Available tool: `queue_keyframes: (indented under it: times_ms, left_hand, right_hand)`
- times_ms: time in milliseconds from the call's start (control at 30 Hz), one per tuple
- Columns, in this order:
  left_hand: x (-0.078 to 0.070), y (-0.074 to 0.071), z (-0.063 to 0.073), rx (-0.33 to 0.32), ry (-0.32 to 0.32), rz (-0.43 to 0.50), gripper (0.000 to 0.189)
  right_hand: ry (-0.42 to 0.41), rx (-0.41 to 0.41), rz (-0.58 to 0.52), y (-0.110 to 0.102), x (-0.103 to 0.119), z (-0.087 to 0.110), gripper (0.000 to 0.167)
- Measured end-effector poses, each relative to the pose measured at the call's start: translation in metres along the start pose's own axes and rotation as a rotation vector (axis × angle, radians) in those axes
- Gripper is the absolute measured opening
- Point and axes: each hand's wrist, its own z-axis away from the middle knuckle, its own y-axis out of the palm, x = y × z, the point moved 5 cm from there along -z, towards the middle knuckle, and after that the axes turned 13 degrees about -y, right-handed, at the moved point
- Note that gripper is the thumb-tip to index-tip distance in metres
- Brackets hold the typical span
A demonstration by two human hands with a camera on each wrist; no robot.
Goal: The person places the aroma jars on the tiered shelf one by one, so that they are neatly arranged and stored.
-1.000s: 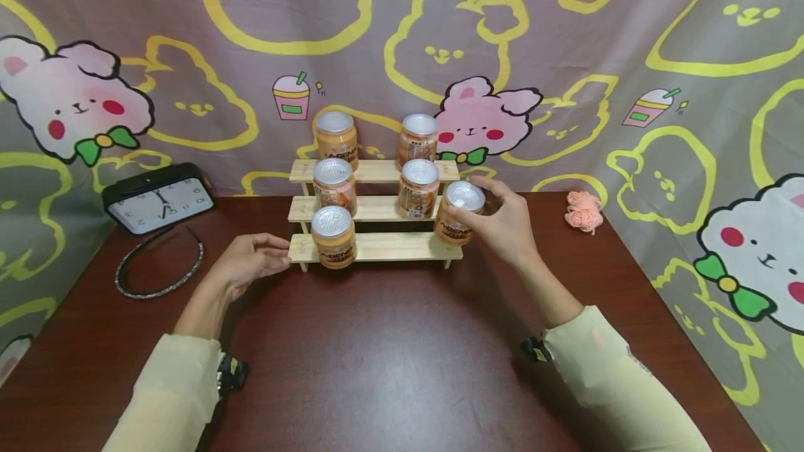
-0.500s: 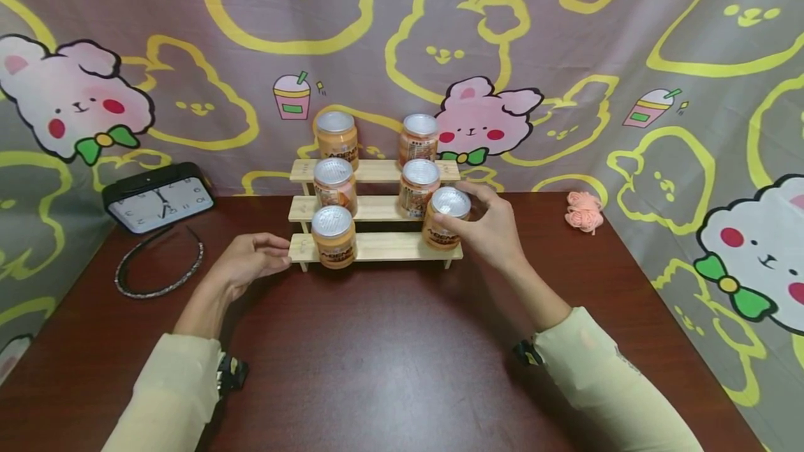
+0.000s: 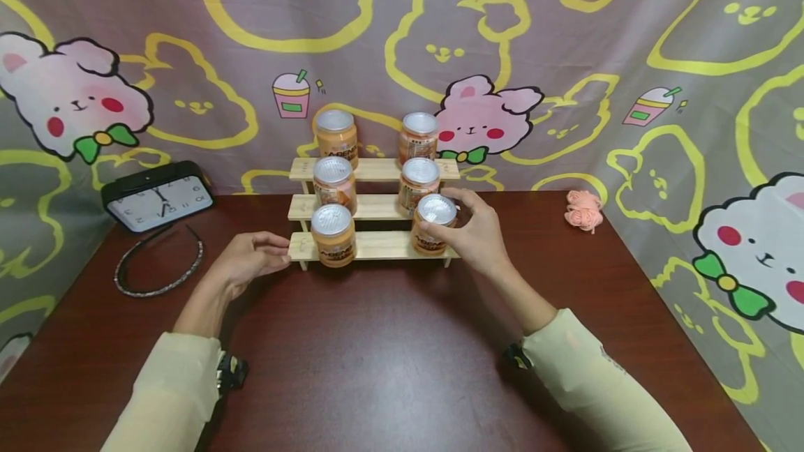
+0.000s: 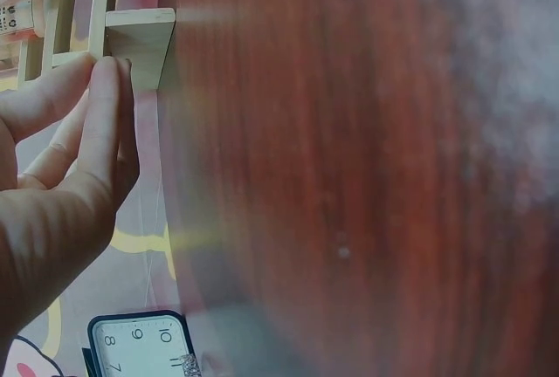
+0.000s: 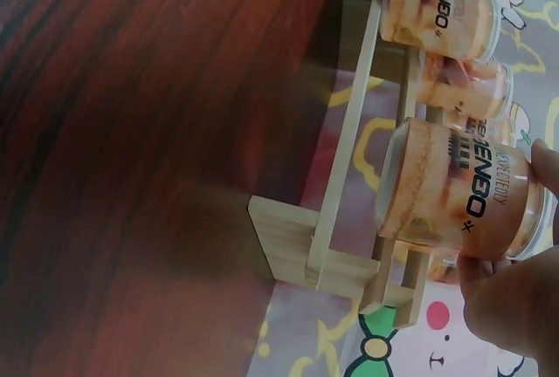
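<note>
A three-step wooden display shelf (image 3: 383, 246) stands at the back of the table. My right hand (image 3: 477, 232) grips an orange jar with a silver lid (image 5: 454, 189) between thumb and fingers. In the right wrist view, a gap shows between the base of this jar and the bottom step, near the step's right end. My left hand (image 3: 248, 260) pinches the left end of the bottom step, thumb and fingertips at the plank's edge (image 4: 102, 10). Another such jar (image 3: 333, 237) rests on the bottom step at left.
Two jars stand on the middle step, left (image 3: 335, 187) and right (image 3: 419, 180), and two on the top step, left (image 3: 337, 138) and right (image 3: 419, 138). A clock (image 3: 160, 201) and headband (image 3: 157, 293) lie at left, peach rosettes (image 3: 583, 211) at right. Patterned cloth (image 3: 377, 75) hangs behind.
My right hand has carried the held jar leftward and slightly nearer to me, from the bottom step's right end inward along it. The left hand stays put.
</note>
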Motion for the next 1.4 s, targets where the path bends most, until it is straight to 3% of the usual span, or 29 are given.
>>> queue_keyframes:
  times_ms: [433, 833, 1400]
  left_hand:
    - [0.0, 0.001, 0.0, 0.021, 0.013, 0.011, 0.043]
    - [0.001, 0.0, -0.002, 0.029, 0.024, 0.021, 0.041]
    - [0.001, -0.001, -0.003, 0.035, 0.019, 0.01, 0.042]
  right_hand:
    - [-0.002, -0.012, 0.057, 0.015, 0.002, 0.005, 0.061]
    - [-0.033, -0.036, 0.181, 0.024, 0.003, 0.009, 0.059]
    - [-0.031, -0.018, 0.204, 0.031, 0.005, 0.008, 0.063]
